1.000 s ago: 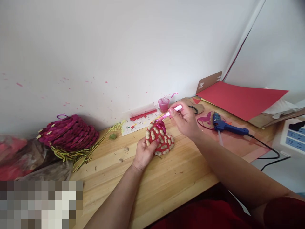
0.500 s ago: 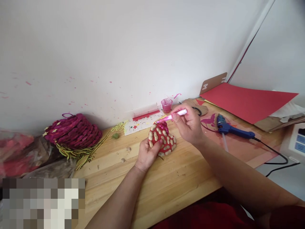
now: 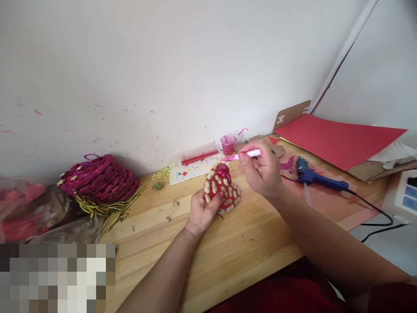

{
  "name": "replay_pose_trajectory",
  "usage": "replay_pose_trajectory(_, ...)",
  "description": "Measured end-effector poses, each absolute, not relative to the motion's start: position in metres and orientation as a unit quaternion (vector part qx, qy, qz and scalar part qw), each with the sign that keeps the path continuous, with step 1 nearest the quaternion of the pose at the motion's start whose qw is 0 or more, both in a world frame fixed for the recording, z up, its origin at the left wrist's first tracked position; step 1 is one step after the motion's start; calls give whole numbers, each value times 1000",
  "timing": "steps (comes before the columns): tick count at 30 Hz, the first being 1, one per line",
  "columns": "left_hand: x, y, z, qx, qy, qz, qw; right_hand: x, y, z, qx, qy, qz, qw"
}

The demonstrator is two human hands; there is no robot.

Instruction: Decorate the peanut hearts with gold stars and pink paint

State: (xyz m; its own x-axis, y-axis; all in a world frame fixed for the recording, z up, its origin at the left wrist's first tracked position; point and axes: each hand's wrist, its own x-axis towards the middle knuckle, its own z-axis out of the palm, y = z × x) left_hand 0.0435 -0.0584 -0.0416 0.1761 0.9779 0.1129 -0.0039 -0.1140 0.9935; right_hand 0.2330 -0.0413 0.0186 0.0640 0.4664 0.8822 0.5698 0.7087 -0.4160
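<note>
My left hand (image 3: 202, 211) grips the lower left of a red craft piece covered in peanuts (image 3: 214, 188), with the thumb across its front. Several of its peanuts, near the top, are coated in shiny magenta. My right hand (image 3: 263, 171) is closed around a paintbrush (image 3: 252, 153) with a white handle and a pink-stained end. The brush tip points left, just above the top of the piece, with a small gap showing. Behind the hands a small clear cup of pink paint (image 3: 228, 143) stands by the wall.
A magenta braided bundle (image 3: 104, 179) with yellow-green strands lies at left beside plastic bags (image 3: 65, 228). Star stickers on a white sheet (image 3: 176, 179) lie at the back. At right are a blue glue gun (image 3: 325, 179) with its cord and a red paper sheet (image 3: 339, 139).
My right hand has lifted the brush slightly up and to the right, off the magenta peanuts. My left hand still holds the piece in nearly the same place.
</note>
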Motion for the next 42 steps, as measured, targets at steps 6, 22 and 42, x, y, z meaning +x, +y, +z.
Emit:
replay_pose_trajectory(6,43,-60,-41,579,428,486,495,232,-43,21,-358,-707,-62,607)
replay_pose_trajectory(22,40,-58,-46,615,421,494,449,236,-42,23,-347,-704,-10,620)
replay_pose_trajectory(42,38,-57,-47,639,415,483,431,235,-50,31,-342,-722,-65,597)
